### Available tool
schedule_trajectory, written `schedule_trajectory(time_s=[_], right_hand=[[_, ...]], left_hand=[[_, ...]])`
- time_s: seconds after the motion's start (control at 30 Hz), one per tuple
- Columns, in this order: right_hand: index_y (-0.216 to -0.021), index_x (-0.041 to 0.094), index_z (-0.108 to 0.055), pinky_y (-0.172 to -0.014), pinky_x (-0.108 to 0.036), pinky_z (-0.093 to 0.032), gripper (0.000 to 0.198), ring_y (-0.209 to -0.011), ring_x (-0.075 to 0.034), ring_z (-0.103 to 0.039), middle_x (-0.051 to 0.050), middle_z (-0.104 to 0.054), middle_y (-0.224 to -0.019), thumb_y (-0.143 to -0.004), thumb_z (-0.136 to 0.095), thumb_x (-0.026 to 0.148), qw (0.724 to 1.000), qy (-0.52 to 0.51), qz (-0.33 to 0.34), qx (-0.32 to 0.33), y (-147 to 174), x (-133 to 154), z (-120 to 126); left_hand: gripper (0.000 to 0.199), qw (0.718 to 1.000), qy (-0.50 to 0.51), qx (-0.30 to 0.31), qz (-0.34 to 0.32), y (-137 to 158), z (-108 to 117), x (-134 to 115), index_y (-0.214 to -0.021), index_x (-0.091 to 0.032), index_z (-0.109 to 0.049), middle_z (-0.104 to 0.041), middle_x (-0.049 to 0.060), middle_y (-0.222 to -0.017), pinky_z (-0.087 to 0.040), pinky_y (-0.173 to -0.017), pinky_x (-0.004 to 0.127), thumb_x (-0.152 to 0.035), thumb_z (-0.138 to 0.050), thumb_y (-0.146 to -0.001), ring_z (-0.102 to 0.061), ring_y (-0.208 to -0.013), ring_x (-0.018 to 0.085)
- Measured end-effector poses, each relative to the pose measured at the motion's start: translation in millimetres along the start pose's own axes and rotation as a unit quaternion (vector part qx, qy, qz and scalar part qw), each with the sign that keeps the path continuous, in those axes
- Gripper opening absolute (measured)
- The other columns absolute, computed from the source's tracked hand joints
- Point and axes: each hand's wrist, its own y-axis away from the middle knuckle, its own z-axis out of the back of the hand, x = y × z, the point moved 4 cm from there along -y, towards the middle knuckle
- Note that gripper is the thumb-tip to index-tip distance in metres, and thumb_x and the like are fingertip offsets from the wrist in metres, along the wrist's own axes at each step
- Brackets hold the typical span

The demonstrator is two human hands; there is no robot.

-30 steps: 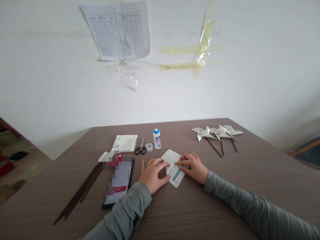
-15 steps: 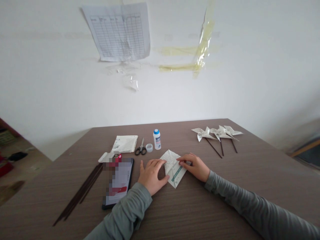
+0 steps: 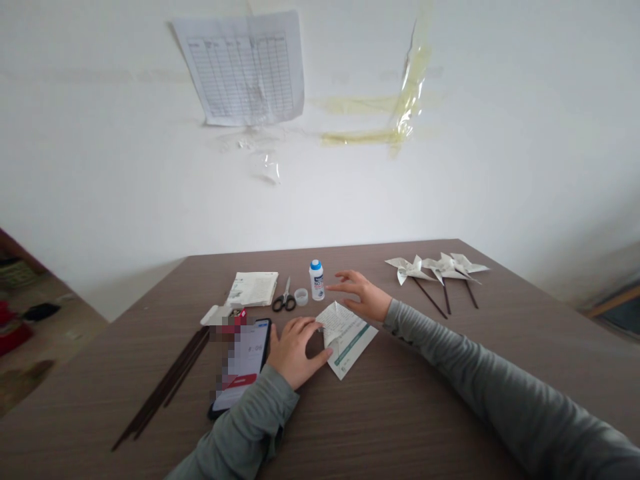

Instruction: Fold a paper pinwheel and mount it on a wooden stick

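A square of printed paper with a green stripe lies on the table, its folded flap and creases showing. At its left side rests my left hand, thumb and fingers spread apart, the tips at the paper's edge. My right hand is over the far right part of the paper with its fingers stretched out to the left, holding nothing. Its fingertips point at a white glue bottle with a blue cap, close by; whether they touch it I cannot tell. Beside the bottle are a small clear cap and black-handled scissors.
A stack of paper squares, a small red box, dark sticks and a phone lie to the left. Several paper pinwheels on sticks lie at the back right. Behind the table rises a white wall.
My right hand has left the paper's right side and moved up and left toward the bottle, its fingers opening out. The flap on the right now lies unfolded. My left hand stays at the left edge.
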Motion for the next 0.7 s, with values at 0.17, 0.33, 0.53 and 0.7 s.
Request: schedule_trajectory(time_s=[0.17, 0.33, 0.53, 0.7], right_hand=[[-0.167, 0.039, -0.091, -0.145, -0.070, -0.061, 0.065, -0.160, -0.039, -0.076, -0.016, -0.068, -0.189, -0.110, -0.085, 0.011, 1.000, 0.007, -0.017, 0.026, -31, -5, -23], [-0.171, 0.037, -0.090, -0.145, -0.065, -0.062, 0.070, -0.157, -0.036, -0.077, -0.015, -0.075, -0.181, -0.108, -0.083, 0.006, 0.999, -0.004, -0.008, 0.045, -50, -6, -38], [-0.171, 0.037, -0.090, -0.144, -0.057, -0.063, 0.075, -0.157, -0.034, -0.080, -0.013, -0.078, -0.178, -0.106, -0.079, 0.002, 0.999, -0.031, -0.015, 0.037, -56, -8, -41], [-0.171, 0.040, -0.090, -0.142, -0.053, -0.064, 0.072, -0.154, -0.032, -0.083, -0.011, -0.081, -0.173, -0.109, -0.078, 0.005, 0.999, -0.033, -0.025, 0.025, -57, -11, -45]], left_hand=[[0.057, 1.000, -0.014, 0.006, -0.006, -2, -8, 8, -0.161, -0.037, -0.092, -0.081, 0.016, -0.185, -0.035, -0.154, 0.098, -0.057, -0.093, -0.108, -0.065, -0.179, 0.053], [0.058, 1.000, -0.002, 0.018, -0.011, 2, 8, 1, -0.161, -0.035, -0.093, -0.080, 0.017, -0.186, -0.035, -0.152, 0.101, -0.059, -0.093, -0.108, -0.064, -0.180, 0.055], [0.062, 0.999, -0.002, 0.040, 0.000, 4, 14, -3, -0.163, -0.036, -0.093, -0.077, 0.016, -0.190, -0.032, -0.154, 0.102, -0.064, -0.093, -0.108, -0.059, -0.185, 0.058], [0.062, 1.000, -0.015, 0.020, -0.012, 1, 7, 0, -0.162, -0.036, -0.093, -0.081, 0.016, -0.186, -0.032, -0.154, 0.101, -0.060, -0.097, -0.106, -0.059, -0.185, 0.057]])
